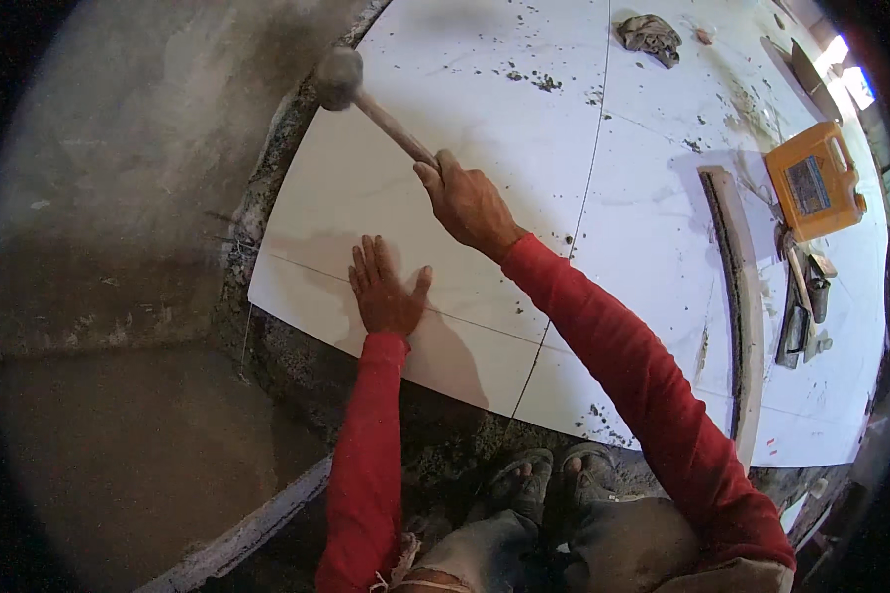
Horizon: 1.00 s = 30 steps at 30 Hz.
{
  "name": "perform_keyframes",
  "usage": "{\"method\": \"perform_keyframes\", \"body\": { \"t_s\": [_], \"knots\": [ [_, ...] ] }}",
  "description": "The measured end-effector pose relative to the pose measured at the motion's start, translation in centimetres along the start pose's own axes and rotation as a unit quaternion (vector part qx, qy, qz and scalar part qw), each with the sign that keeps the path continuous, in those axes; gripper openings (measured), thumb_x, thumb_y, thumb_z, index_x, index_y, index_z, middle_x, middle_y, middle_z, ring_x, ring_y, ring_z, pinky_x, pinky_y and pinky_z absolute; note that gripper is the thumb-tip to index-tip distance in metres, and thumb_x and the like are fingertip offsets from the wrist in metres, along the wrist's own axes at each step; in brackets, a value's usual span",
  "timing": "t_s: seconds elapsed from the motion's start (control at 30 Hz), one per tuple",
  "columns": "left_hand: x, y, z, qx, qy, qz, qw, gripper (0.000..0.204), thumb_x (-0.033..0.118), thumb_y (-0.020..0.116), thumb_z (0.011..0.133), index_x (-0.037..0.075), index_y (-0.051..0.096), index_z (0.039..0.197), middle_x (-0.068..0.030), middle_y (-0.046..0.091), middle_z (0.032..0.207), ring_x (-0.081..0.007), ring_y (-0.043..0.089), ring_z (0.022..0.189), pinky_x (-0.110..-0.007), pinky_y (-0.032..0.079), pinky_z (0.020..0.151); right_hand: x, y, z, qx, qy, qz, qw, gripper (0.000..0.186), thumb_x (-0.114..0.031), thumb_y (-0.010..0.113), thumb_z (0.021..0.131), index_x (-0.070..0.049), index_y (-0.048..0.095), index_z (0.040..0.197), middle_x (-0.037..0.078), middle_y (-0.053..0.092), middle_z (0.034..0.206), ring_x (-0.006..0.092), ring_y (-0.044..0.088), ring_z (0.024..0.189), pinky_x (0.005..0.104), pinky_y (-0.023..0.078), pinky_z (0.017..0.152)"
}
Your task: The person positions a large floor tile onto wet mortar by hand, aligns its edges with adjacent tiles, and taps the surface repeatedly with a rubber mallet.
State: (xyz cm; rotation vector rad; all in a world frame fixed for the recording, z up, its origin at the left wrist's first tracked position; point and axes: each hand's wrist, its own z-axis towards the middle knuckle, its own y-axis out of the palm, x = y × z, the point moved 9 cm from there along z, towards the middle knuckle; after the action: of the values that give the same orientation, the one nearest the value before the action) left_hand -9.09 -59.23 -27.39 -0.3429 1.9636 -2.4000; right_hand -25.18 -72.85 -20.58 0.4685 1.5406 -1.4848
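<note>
Large white floor tiles (366, 188) lie before me, with thin dark joints between them. My left hand (391, 295) rests flat on the tile near its front edge, fingers spread and pointing away from me. In my right hand (470, 206) is the wooden handle of a mallet (396, 127), fingers wrapped around it. The mallet's dark round head, slightly blurred, is at the tile's far left edge beside the wall; I cannot tell if it touches the tile.
A bare wall (158, 178) stands at left, with rough mortar along its foot. At right are a long straight bar (742, 296), a yellow jerrycan (814, 183) and several tools (801, 296). A crumpled cloth (650, 38) lies far off. Mortar crumbs dot the tiles. My sandalled feet (534, 474) are at the front edge.
</note>
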Motion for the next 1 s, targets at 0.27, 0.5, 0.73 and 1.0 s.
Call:
{"method": "perform_keyframes", "body": {
  "t_s": [0.27, 0.5, 0.73, 1.0],
  "knots": [
    [0.1, -0.1, 0.8, -0.003, 0.003, -0.012, 1.000, 0.100, 0.064, 0.061, 0.093, 0.000, 0.023, 0.160, -0.0256, 0.023, 0.167, -0.0445, 0.020, 0.155, -0.060, 0.017, 0.124, -1.7, -2.1, 3.8, 0.023, 0.009, -0.031, 0.999, 0.037, -0.036, 0.047, 0.109, 0.000, 0.050, 0.102, 0.030, 0.061, 0.065, 0.0533, 0.061, 0.063, 0.0633, 0.045, 0.057],
    [-0.3, 0.8, 4.1, 0.005, -0.018, 0.003, 1.000, 0.101, 0.065, 0.062, 0.092, 0.000, 0.025, 0.160, -0.0253, 0.024, 0.166, -0.0446, 0.020, 0.154, -0.060, 0.017, 0.124, -0.7, -2.7, 4.5, 0.099, -0.053, 0.017, 0.994, 0.036, -0.035, 0.048, 0.109, 0.000, 0.048, 0.103, 0.029, 0.060, 0.063, 0.0527, 0.060, 0.061, 0.0619, 0.045, 0.055],
    [-1.2, 2.7, 9.6, -0.005, -0.027, -0.006, 1.000, 0.106, 0.072, 0.057, 0.092, -0.001, 0.023, 0.160, -0.0268, 0.023, 0.166, -0.0441, 0.017, 0.156, -0.059, 0.013, 0.126, -1.2, -1.9, 8.4, 0.099, -0.069, 0.017, 0.993, 0.033, -0.033, 0.052, 0.108, 0.000, 0.047, 0.104, 0.029, 0.062, 0.065, 0.0526, 0.062, 0.061, 0.0592, 0.047, 0.054],
    [-2.7, 4.1, 18.3, 0.014, -0.036, 0.011, 0.999, 0.099, 0.069, 0.054, 0.094, -0.001, 0.027, 0.159, -0.0230, 0.025, 0.167, -0.0403, 0.019, 0.156, -0.056, 0.014, 0.126, 3.1, 1.5, 9.5, -0.051, 0.057, -0.070, 0.995, 0.032, -0.033, 0.051, 0.107, -0.002, 0.049, 0.103, 0.028, 0.069, 0.079, 0.0474, 0.069, 0.073, 0.0521, 0.056, 0.060]
  ]
}}
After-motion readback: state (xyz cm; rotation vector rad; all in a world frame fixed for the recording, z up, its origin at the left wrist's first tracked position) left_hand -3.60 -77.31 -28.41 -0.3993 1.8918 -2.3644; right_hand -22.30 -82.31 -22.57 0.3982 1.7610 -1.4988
